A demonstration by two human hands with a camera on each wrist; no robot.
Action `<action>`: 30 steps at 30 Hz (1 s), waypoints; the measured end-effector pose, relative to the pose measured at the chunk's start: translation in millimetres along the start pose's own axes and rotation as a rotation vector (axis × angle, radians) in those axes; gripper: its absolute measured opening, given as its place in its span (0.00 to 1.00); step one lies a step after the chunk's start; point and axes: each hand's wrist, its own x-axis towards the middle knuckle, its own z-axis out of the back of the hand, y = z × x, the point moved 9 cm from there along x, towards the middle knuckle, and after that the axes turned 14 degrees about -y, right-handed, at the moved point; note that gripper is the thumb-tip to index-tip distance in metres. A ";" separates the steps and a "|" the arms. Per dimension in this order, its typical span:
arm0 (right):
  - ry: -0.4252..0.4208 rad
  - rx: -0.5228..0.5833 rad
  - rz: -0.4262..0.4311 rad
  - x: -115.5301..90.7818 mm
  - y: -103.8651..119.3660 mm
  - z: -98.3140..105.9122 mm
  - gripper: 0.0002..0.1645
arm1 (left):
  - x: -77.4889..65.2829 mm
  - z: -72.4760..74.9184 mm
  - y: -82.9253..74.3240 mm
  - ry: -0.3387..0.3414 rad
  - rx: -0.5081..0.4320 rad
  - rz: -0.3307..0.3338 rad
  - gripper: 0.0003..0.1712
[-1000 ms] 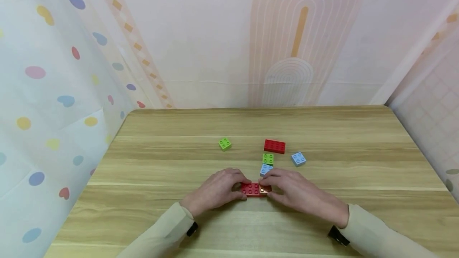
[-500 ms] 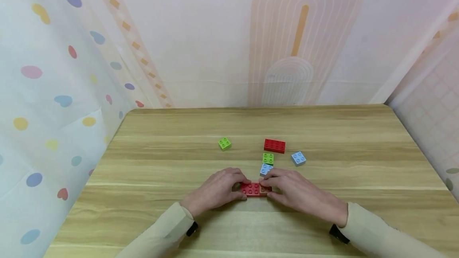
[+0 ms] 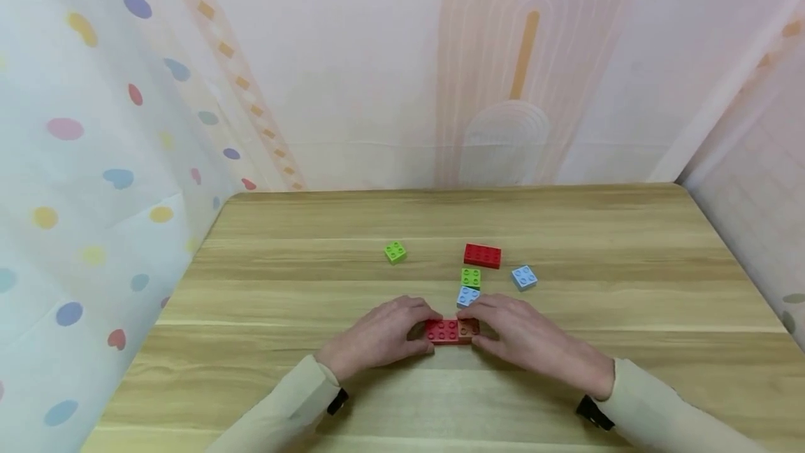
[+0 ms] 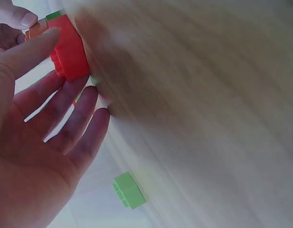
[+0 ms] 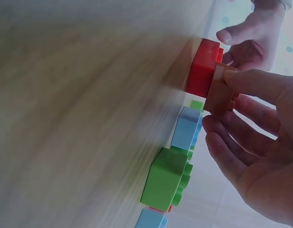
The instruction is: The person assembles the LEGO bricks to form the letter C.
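A long red brick [image 3: 441,331] lies in front of the person, with a small orange-brown brick [image 3: 468,328] on top of its right end. My left hand [image 3: 383,334] pinches the red brick's left end between thumb and fingers. The thumb and forefinger of my right hand [image 3: 522,334] grip the orange-brown brick. In the right wrist view, the orange-brown brick [image 5: 220,90] sits against the studded top of the red brick [image 5: 202,69]. From the left wrist, the thumb lies along the side of the red brick [image 4: 73,52], and a sliver of green shows at its far end.
Just beyond the right hand, a light blue brick [image 3: 468,296] sits close to a green brick [image 3: 470,278]. Farther back lie another red brick [image 3: 482,256], a second blue brick [image 3: 524,277] and a loose green brick [image 3: 395,252] on the wooden table [image 3: 283,264].
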 end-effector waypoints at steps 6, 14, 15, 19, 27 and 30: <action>-0.015 0.009 -0.006 -2.2 -3.8 3.2 0.22 | -2.4 6.0 5.4 0.000 -0.053 -0.006 0.26; -0.015 -0.003 0.012 -3.4 -4.4 3.2 0.21 | 4.3 28.2 15.5 -0.114 -0.049 -0.017 0.25; -0.015 -0.001 0.012 -3.5 -4.5 3.3 0.21 | 5.7 30.9 17.0 -0.133 -0.046 -0.019 0.25; -0.019 0.009 0.015 -3.6 -5.1 3.6 0.21 | 11.8 40.9 26.1 -0.215 -0.063 0.000 0.23; -0.024 0.008 0.021 -4.2 -7.1 3.0 0.20 | 23.0 56.1 52.5 -0.354 -0.118 0.071 0.20; -0.024 0.004 0.017 -4.3 -7.8 3.0 0.20 | 27.2 61.2 57.9 -0.397 -0.116 0.053 0.20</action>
